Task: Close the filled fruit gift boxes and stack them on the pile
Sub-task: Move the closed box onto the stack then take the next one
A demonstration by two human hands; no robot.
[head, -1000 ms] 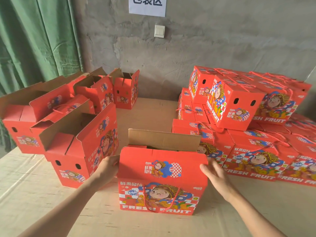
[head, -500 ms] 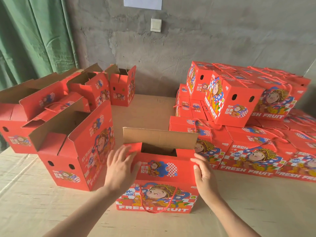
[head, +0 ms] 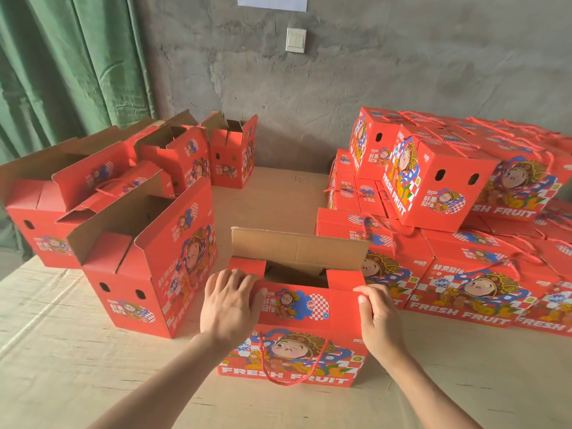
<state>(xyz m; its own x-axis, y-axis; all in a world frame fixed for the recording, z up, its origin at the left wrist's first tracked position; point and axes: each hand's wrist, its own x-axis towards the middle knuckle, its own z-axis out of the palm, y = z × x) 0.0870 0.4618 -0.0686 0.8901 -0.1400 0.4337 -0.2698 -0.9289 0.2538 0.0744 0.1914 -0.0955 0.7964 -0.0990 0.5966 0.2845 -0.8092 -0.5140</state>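
Rough grey concrete wall (head: 371, 72) backs the scene, with a white light switch (head: 296, 40) on it, the lower edge of a paper sheet (head: 272, 2) above that, and a green curtain (head: 62, 72) hanging at the left. Below, a pale counter (head: 62, 351) carries all the red boxes.

The gift box (head: 294, 351) being worked on stands at the near middle of the counter, its printed face towards the person and its red rope handle (head: 291, 366) drooping down that face. Its top is not yet closed. The brown rear flap (head: 297, 247) stands upright, the two short red side flaps are folded inward, and a dark gap shows between them. What lies inside cannot be made out.

The left grip (head: 230, 308) lies palm down over the near left corner of the top, fingers spread and only slightly bent, the tips resting on the left side flap. The right grip (head: 380, 323) pinches the right end of the front flap (head: 297, 306), thumb on its printed side and fingers hooked over its upper edge.

Open boxes (head: 148, 267) with raised flaps cluster at the left, the nearest just beside the gift box. At the right, a pile of closed boxes (head: 464, 274) rises in several layers, rope handles lying across their tops
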